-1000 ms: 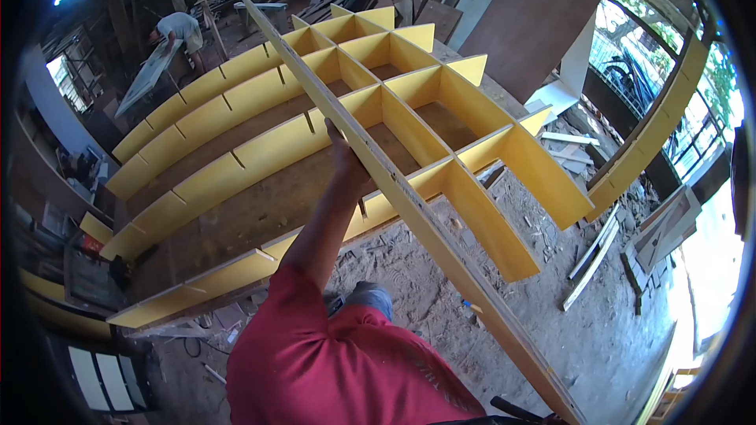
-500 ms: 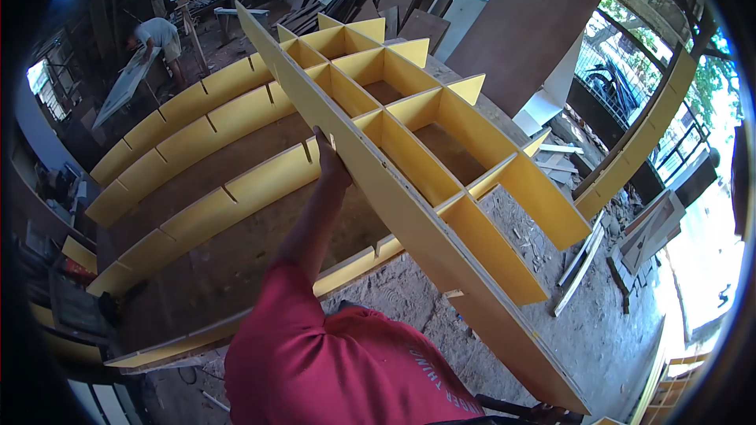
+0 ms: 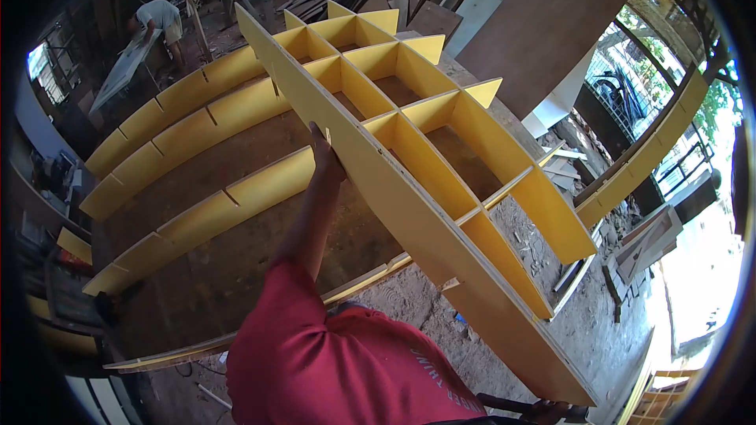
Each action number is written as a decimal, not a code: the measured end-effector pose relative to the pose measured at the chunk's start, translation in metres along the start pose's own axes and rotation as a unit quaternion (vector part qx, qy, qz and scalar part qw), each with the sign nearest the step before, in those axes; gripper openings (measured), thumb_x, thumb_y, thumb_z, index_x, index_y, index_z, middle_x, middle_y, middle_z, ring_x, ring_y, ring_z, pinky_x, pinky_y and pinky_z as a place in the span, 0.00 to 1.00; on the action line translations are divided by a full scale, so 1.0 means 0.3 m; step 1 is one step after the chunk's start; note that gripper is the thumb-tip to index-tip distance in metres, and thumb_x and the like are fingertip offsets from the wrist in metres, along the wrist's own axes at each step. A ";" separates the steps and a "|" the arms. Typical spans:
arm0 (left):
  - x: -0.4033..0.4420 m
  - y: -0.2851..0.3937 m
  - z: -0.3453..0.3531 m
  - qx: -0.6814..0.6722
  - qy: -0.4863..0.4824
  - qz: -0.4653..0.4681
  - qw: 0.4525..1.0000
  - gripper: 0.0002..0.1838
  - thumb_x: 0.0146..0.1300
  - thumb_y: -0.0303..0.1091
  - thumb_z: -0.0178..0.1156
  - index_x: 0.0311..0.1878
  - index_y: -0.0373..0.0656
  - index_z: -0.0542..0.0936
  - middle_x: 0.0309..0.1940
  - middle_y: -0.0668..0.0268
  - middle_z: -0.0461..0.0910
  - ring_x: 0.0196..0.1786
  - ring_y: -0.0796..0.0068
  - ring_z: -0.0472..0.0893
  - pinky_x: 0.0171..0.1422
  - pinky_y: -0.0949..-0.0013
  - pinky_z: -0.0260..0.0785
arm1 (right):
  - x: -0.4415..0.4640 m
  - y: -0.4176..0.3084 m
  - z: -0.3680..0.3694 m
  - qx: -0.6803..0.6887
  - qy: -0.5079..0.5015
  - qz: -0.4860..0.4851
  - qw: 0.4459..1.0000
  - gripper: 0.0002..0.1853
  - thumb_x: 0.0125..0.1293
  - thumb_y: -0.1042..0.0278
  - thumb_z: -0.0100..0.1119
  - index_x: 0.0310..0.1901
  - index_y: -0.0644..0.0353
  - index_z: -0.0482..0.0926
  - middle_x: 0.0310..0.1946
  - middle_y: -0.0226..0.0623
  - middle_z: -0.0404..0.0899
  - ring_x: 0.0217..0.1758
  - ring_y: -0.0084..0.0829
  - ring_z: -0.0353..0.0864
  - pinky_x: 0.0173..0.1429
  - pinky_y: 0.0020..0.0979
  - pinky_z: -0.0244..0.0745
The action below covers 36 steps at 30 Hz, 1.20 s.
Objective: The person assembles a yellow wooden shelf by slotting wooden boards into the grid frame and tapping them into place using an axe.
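Observation:
A long yellow slotted board (image 3: 417,212) runs diagonally across the view, tilted on edge. My left hand (image 3: 327,159) is closed round its lower edge, close to a small slot. At the bottom, my right hand (image 3: 549,412) is at the board's near end, mostly in shadow, with its fingers partly hidden; a dark bar-like shape (image 3: 504,404) lies beside it. Beyond the board, crossed yellow slats (image 3: 437,130) form a grid of open cells. To the left, curved yellow ribs (image 3: 228,181) with notches stand on edge over a brown tabletop (image 3: 220,256).
Another person (image 3: 161,24) bends over a pale panel (image 3: 122,75) at the far left. A large brown sheet (image 3: 551,27) leans at the back. One more curved notched strip (image 3: 654,149) stands at right. Offcuts (image 3: 650,244) and debris litter the floor.
The view has shifted slightly. The grid of slats appears a little further right and lower against the long board, whose near end sits slightly higher in view. Both hands stay at the board.

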<state>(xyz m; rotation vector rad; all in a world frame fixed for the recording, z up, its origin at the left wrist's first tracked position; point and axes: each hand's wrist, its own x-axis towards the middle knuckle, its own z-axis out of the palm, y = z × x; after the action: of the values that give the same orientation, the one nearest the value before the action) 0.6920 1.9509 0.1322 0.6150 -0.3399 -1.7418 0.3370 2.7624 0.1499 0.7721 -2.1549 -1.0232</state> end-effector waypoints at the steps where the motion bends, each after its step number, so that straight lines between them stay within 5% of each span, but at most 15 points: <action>1: 0.014 0.010 0.003 0.000 -0.008 -0.001 1.000 0.56 0.69 0.87 0.38 0.85 0.51 0.60 0.77 0.51 0.66 0.74 0.45 0.70 0.76 0.39 0.68 | 0.001 -0.010 0.030 -0.088 -0.001 -0.034 0.996 0.17 0.73 0.59 0.58 0.36 0.66 0.83 0.39 0.59 0.81 0.48 0.60 0.81 0.64 0.61 0.71; 5: 0.083 0.033 0.000 0.005 -0.007 0.021 1.000 0.54 0.69 0.87 0.38 0.82 0.52 0.64 0.71 0.53 0.73 0.68 0.48 0.76 0.70 0.39 0.74 | -0.001 -0.040 0.106 -0.302 0.033 -0.119 0.945 0.17 0.73 0.60 0.57 0.39 0.68 0.85 0.42 0.62 0.83 0.51 0.61 0.81 0.68 0.61 0.70; 9: 0.168 0.087 -0.008 0.025 -0.012 0.037 0.999 0.53 0.68 0.87 0.38 0.79 0.52 0.68 0.65 0.54 0.78 0.63 0.51 0.80 0.65 0.39 0.77 | 0.044 -0.096 0.064 -0.282 -0.065 -0.128 0.949 0.17 0.74 0.59 0.57 0.45 0.66 0.88 0.46 0.58 0.86 0.57 0.58 0.82 0.73 0.60 0.66; 16: 0.313 0.172 -0.077 0.034 -0.021 0.009 0.999 0.55 0.67 0.88 0.35 0.77 0.50 0.70 0.56 0.54 0.80 0.57 0.53 0.81 0.62 0.41 0.79 | 0.105 -0.132 -0.056 -0.294 -0.055 -0.116 0.947 0.18 0.73 0.56 0.56 0.42 0.62 0.89 0.43 0.52 0.88 0.53 0.54 0.85 0.75 0.57 0.66; 22: 0.267 0.143 -0.074 0.022 -0.009 0.071 0.997 0.43 0.75 0.80 0.39 0.78 0.58 0.68 0.49 0.59 0.78 0.50 0.58 0.82 0.53 0.46 0.81 | 0.142 -0.146 -0.169 -0.294 -0.044 -0.089 0.951 0.19 0.71 0.53 0.56 0.39 0.59 0.91 0.41 0.46 0.89 0.50 0.51 0.88 0.77 0.54 0.67; 25: 0.211 0.154 -0.068 0.052 -0.002 0.104 0.993 0.37 0.77 0.76 0.42 0.78 0.63 0.67 0.48 0.62 0.77 0.48 0.61 0.82 0.49 0.48 0.81 | 0.089 -0.133 -0.040 -0.306 -0.001 -0.124 0.944 0.20 0.70 0.54 0.57 0.39 0.61 0.91 0.42 0.48 0.90 0.51 0.52 0.88 0.77 0.54 0.66; 28: 0.228 0.138 -0.094 0.077 0.004 0.111 0.991 0.38 0.78 0.75 0.43 0.78 0.59 0.67 0.54 0.61 0.77 0.52 0.60 0.82 0.52 0.46 0.82 | 0.036 -0.130 -0.034 -0.307 0.008 -0.133 0.942 0.20 0.70 0.54 0.57 0.40 0.62 0.91 0.43 0.50 0.90 0.52 0.52 0.88 0.78 0.54 0.65; 31: 0.206 0.164 -0.106 0.083 0.011 0.022 0.996 0.46 0.77 0.77 0.39 0.80 0.48 0.67 0.71 0.53 0.76 0.69 0.55 0.79 0.71 0.46 0.76 | 0.076 -0.132 -0.188 -0.207 -0.048 -0.091 0.973 0.20 0.69 0.54 0.58 0.40 0.64 0.91 0.43 0.54 0.89 0.52 0.54 0.88 0.78 0.55 0.65; 34: 0.080 0.163 -0.067 0.106 -0.024 0.055 0.993 0.47 0.76 0.78 0.44 0.80 0.46 0.67 0.73 0.52 0.74 0.73 0.53 0.77 0.76 0.47 0.72 | 0.070 -0.119 -0.204 -0.247 -0.043 -0.092 0.964 0.21 0.70 0.53 0.58 0.42 0.65 0.90 0.44 0.55 0.89 0.53 0.54 0.87 0.77 0.56 0.67; 36: -0.019 0.166 -0.030 0.082 -0.014 -0.015 0.996 0.50 0.70 0.80 0.51 0.78 0.47 0.68 0.68 0.54 0.77 0.68 0.54 0.79 0.75 0.46 0.72 | 0.041 -0.100 -0.174 -0.148 -0.002 -0.038 0.988 0.20 0.71 0.53 0.59 0.43 0.64 0.89 0.44 0.52 0.89 0.53 0.53 0.87 0.75 0.58 0.69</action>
<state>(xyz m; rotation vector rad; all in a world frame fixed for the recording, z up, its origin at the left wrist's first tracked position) 0.7382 1.9442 0.1523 0.7166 -0.4989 -1.7632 0.3748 2.7143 0.1555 0.7119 -1.9285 -1.3486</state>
